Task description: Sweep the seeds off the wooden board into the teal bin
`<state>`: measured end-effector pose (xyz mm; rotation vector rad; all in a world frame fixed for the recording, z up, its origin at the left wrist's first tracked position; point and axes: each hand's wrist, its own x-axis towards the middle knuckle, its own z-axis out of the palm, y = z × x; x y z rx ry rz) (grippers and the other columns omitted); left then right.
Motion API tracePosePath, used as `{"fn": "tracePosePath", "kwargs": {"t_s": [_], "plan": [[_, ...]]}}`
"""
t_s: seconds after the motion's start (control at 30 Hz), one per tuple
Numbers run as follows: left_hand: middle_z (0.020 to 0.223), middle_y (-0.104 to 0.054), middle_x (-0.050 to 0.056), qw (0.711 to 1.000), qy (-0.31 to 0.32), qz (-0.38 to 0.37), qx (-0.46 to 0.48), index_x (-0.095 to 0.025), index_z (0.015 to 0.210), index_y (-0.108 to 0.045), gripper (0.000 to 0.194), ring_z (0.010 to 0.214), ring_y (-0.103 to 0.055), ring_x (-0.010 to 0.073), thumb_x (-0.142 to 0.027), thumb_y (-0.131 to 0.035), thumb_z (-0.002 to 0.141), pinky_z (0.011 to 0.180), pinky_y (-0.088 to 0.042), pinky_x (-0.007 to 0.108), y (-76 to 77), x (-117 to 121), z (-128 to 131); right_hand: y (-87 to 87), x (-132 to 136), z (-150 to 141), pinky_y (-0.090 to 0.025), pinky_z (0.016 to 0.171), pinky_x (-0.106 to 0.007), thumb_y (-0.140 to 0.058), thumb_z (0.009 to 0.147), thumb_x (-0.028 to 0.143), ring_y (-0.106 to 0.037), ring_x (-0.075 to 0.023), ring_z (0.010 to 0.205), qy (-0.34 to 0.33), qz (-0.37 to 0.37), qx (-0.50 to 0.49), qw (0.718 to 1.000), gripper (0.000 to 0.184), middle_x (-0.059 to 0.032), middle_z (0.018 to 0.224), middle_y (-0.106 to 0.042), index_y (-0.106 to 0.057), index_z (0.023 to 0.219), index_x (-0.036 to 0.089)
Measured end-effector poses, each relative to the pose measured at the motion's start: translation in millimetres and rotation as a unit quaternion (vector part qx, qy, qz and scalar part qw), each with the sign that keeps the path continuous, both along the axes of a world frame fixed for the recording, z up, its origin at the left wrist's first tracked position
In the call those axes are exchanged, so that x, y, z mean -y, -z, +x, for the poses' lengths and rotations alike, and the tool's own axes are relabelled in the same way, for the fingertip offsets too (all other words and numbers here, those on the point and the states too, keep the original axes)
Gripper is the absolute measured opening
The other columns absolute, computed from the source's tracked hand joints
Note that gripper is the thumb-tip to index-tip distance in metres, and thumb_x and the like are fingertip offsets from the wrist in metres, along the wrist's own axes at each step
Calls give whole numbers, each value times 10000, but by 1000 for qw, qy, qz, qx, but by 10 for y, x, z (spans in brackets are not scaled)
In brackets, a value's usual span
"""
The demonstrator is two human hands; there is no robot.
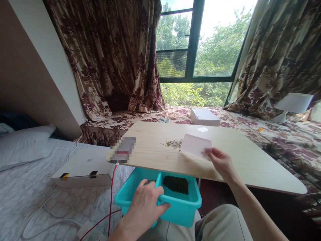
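My left hand (145, 204) grips the near rim of a turquoise plastic bin (179, 206) held under the front edge of a light wooden table (240, 157). Dark green granules (176, 184) lie in the bin's bottom. My right hand (220, 162) pinches a white flat card (195, 145) that stands tilted on the tabletop. A small scatter of greenish grains (173, 144) lies on the wood just left of the card.
A blurred small object (122, 149) sits at the table's left corner. A white box (204, 116) rests on the floral window seat behind. On the bed at left lie a white flat box (85, 165), a pillow (23, 144) and cables with a red cord (112, 201).
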<state>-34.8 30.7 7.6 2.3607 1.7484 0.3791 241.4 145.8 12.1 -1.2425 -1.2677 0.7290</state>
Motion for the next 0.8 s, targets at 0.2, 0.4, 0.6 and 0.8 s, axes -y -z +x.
{"fn": "tracePosePath", "kwargs": {"t_s": [0.2, 0.4, 0.6, 0.8], "plan": [[705, -537, -18, 1000, -2, 4, 6, -236, 698, -592, 158, 772, -545, 191, -367, -669, 739, 973, -342, 405, 23, 10, -1, -31, -8, -61, -542, 724, -341, -694, 633, 555, -688, -247, 795, -9, -5, 12, 1000, 406, -77, 807, -747, -710, 791, 182], [694, -534, -17, 1000, -2, 6, 5, -232, 692, -587, 155, 760, -540, 187, -356, -664, 746, 968, -348, 402, 7, 3, -5, -4, -19, -95, -539, 723, -339, -698, 629, 546, -686, -242, 784, -25, -10, 11, 1000, 381, -81, 812, -745, -702, 743, 183], [696, -530, -19, 1000, -4, 3, 4, -232, 687, -586, 164, 763, -545, 188, -365, -660, 748, 972, -347, 407, 3, 6, -7, 12, -23, -73, -545, 709, -338, -691, 610, 600, -690, -247, 782, -31, -5, 11, 999, 448, -86, 812, -746, -703, 763, 180], [694, -537, -17, 1000, -2, 4, 9, -232, 686, -589, 152, 770, -553, 189, -353, -660, 745, 969, -350, 407, 10, 0, -5, -9, 25, -76, -550, 683, -332, -698, 586, 619, -692, -241, 746, -52, -15, 10, 998, 473, -84, 802, -748, -715, 768, 183]]}}
